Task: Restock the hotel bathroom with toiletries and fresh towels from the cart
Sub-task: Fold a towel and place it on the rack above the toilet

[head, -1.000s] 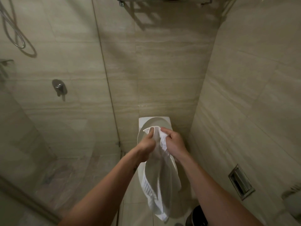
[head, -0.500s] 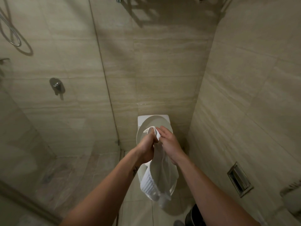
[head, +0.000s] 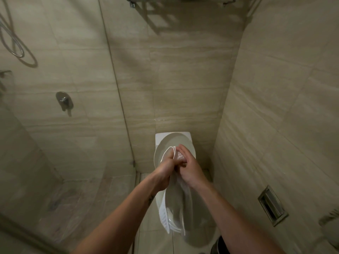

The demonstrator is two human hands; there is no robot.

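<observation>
A white towel (head: 175,208) hangs folded in front of me, above the toilet (head: 185,142). My left hand (head: 165,171) grips its upper edge, fingers curled round the fabric. My right hand (head: 190,167) lies against the towel's top from the right, fingers bent over the folded edge and touching the left hand. The towel's lower end dangles over the toilet lid. A metal towel rack (head: 179,0) is fixed high on the back wall.
A glass shower screen (head: 117,88) stands to the left, with a shower valve (head: 64,101) and hose (head: 12,39) behind it. A recessed metal paper holder (head: 272,206) sits in the right wall. A dark bin (head: 217,244) is at the floor by the toilet.
Both hands have come together at the towel's top, and the hanging part has been folded shorter. The view has tilted slightly, bringing the rack back into sight.
</observation>
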